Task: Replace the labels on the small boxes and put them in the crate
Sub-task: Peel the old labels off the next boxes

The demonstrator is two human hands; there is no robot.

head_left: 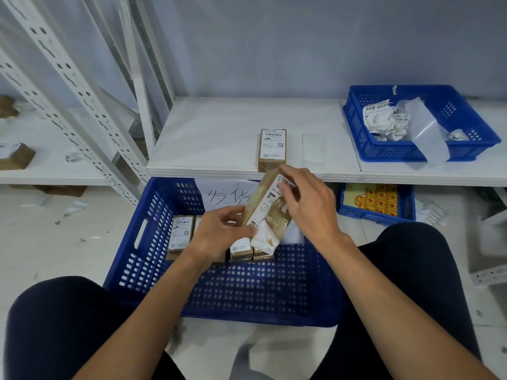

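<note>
I hold a small brown box (262, 196) tilted above the big blue crate (153, 242) on the floor. My left hand (219, 231) grips the box's lower end. My right hand (310, 204) pinches the upper edge of its white label (270, 200), which is partly peeled and crumpled at the bottom. Several labelled small boxes (181, 233) lie in a row inside the crate. One more labelled box (272, 148) lies on the white shelf (219, 138) just behind.
A blue basket (466, 149) on the shelf's right holds crumpled old labels and a backing strip. A smaller blue bin (375, 215) with yellow-red packets sits under the shelf. White racking posts (82, 94) stand left. My knees flank the crate.
</note>
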